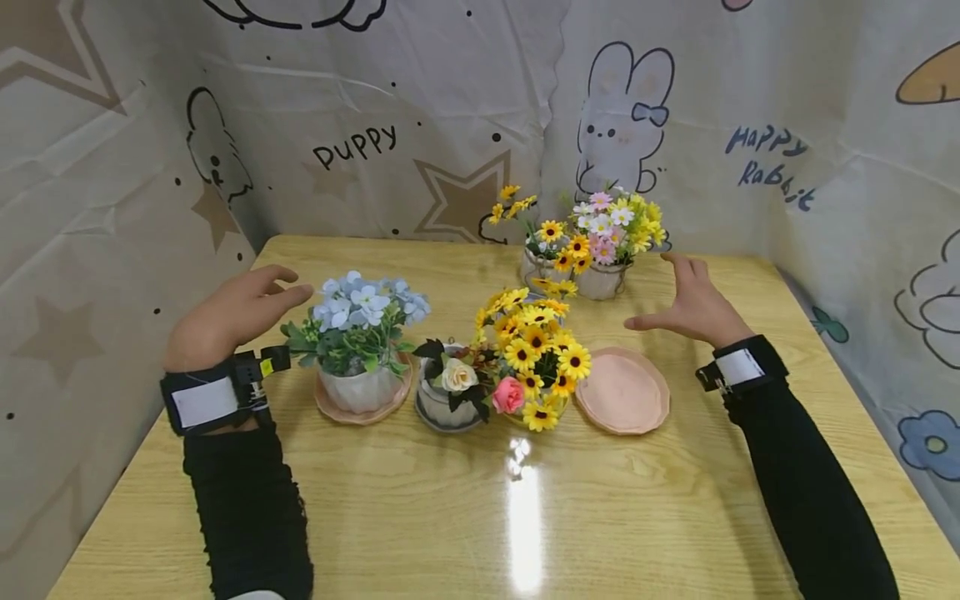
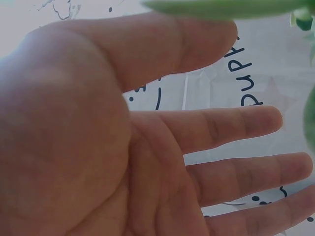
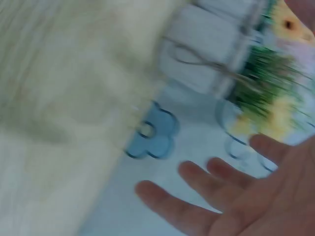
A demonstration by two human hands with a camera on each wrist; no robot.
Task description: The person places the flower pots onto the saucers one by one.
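Observation:
My left hand [image 1: 238, 310] hovers beside a white pot of blue flowers [image 1: 365, 333] that stands on a pink saucer [image 1: 397, 405]. Its fingers [image 2: 226, 130] are spread and hold nothing in the left wrist view. On the right, my right hand [image 1: 693, 307] is held with thumb and fingers apart, above and behind a bare pink saucer [image 1: 624, 392]. Closest to it is a pot of pink, white and yellow flowers [image 1: 611, 242] at the back. That pot, tied with twine [image 3: 197, 61], shows beyond the right fingers [image 3: 172, 204] in the right wrist view.
Between the hands stand a grey pot with a cream rose [image 1: 457, 375] and a pot of yellow daisies [image 1: 534, 350] with a pink rose [image 1: 508, 395]. Another yellow-flowered pot [image 1: 542, 265] is at the back. Printed cloth [image 1: 465, 100] hangs around the wooden table [image 1: 420, 508].

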